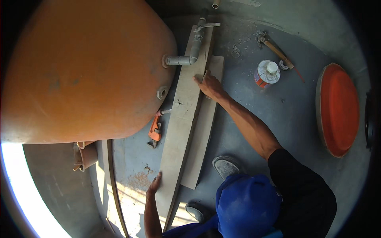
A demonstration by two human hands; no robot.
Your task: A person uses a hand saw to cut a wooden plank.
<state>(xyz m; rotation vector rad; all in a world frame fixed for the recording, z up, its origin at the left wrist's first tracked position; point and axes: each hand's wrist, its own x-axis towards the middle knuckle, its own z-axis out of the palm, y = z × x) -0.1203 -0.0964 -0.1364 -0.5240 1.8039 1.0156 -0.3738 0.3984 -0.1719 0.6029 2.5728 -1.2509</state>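
A long pale plank lies slantwise before me on top of a second board. My right hand is closed around the upper plank's right edge about a third of the way down, index finger stretched over its top. Lower down, my left hand grips the opposite edge, its fingers partly hidden. A grey pipe leaves the large orange tank, turns at an elbow and runs over the plank's far end. On that pipe sits a valve with a lever handle.
An orange pipe wrench lies left of the plank. To the right are a can with a white cap, a hammer and a tape roll. A round orange lid leans near the curved wall. A bucket stands lower left.
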